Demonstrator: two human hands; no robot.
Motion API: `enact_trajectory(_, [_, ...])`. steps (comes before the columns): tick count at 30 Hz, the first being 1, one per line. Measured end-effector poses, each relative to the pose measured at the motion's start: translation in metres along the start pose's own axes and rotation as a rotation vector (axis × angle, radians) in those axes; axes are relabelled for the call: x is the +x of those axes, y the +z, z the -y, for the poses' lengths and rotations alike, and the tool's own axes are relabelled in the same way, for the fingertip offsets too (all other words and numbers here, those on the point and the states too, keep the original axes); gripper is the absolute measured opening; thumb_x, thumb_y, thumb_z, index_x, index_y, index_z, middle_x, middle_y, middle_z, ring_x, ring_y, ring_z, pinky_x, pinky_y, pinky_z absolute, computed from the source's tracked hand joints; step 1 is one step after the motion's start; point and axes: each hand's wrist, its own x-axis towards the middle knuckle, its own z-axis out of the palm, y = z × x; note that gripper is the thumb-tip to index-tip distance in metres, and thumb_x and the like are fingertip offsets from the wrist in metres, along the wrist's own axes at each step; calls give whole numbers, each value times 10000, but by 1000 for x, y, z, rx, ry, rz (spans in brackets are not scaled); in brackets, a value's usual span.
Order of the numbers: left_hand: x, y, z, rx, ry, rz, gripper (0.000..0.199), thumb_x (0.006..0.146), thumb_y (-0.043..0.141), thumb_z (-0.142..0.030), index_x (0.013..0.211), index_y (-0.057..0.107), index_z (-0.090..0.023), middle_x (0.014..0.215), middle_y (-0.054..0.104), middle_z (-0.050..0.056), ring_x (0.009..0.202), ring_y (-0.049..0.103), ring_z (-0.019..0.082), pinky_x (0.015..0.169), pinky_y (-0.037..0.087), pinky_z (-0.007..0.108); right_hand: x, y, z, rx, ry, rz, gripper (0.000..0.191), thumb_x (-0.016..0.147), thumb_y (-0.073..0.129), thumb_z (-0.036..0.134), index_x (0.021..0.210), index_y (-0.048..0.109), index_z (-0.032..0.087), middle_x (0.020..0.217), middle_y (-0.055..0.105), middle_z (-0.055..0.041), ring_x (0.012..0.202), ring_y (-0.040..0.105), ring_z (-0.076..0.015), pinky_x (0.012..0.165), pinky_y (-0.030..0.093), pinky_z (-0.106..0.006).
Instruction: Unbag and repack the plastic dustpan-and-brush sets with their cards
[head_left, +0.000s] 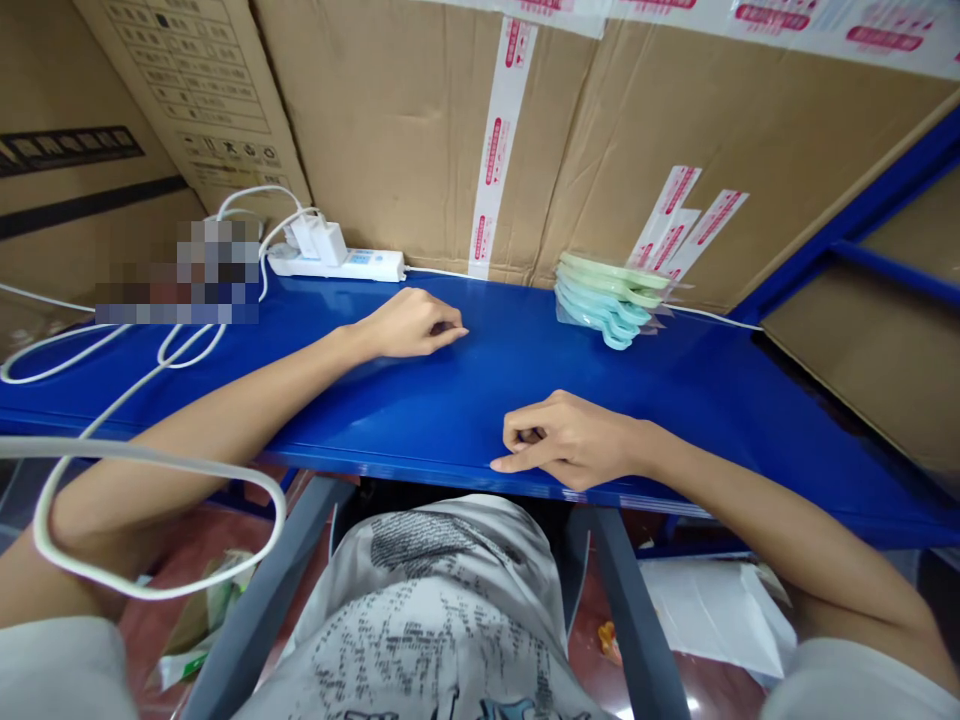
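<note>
Blue table [480, 385], 1 pc, landmark for all below. L hand [412, 325]: over table's top, just L of middle; fingers curled in together, loose fist, thumb toward R; inside of palm hidden, can't tell contents. R hand [566, 440]: at table's near edge, R of middle; fingers likewise curled, thumb pointing L; inside mostly hidden. Plastic pcs [600, 295], pale green & pale blue, stacked in clear wrap: table's far edge, R of middle, apart from both hands. Power strip [375, 265], white, w/ chargers [322, 242] plugged in: table's far edge, L of middle. White cable [142, 594], long: coils over table's L end, then loops off near edge, crossing the view in front of L arm [300, 375]. Blurred-out item [210, 265]: table's far L; can't tell what. Cardboard [420, 130], w/ red-printed white tape [495, 150]: upright behind table, closing off far side. Blue frame [892, 268]: table's R end. Grey chair arms [637, 620], 2 pcs: at table's near edge, either side of printed shirt [450, 610]. White bag [720, 610]: low, below table's near edge, R.
</note>
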Motion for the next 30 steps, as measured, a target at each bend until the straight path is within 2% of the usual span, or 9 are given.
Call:
enact_trajectory(4, [-1,0,1,10,0,2,358,1022,532,-387,829,754,-182,697,725,33,550,612,150,586,390,272,2,1,3,-8,17,-5,412,983,503,79,1219,767,288,967,685,-17,691,556,-90,591,339,-234])
enact_trajectory(7, [-1,0,1,7,1,-3,366,1025,530,-398,835,758,-184,707,729,37,570,626,156,599,398,272,3,1,0,143,74,-61,304,1020,553,157,1240,748,234,1013,720,-37,688,592,-82,619,409,-225])
enact_trajectory(12, [0,-1,0,11,8,-16,358,1020,525,-383,841,758,-178,713,729,38,561,614,154,594,391,275,3,-4,-14,447,251,-246,91,985,669,219,957,731,159,909,714,-41,663,609,-86,608,487,-204])
enact_trajectory(18, [1,-1,-1,11,4,-4,348,1017,520,-371,839,756,-188,704,722,34,562,611,155,600,393,277,1,-12,-24,566,377,-309,128,957,709,259,870,709,166,875,716,-50,690,620,-113,637,512,-228])
enact_trajectory(24, [1,-1,-1,21,13,-10,351,1019,522,-356,812,749,-187,689,711,34,552,606,154,590,388,280,0,-10,-27,622,413,-330,101,919,732,244,851,719,170,859,718,-39,667,604,-110,624,506,-233])
enact_trajectory(30, [1,0,-1,7,1,-15,334,1014,536,-357,857,772,-181,709,732,35,560,625,148,595,414,271,-1,-11,-31,656,440,-347,169,912,773,316,847,731,166,852,727,-42,655,620,-111,611,517,-235])
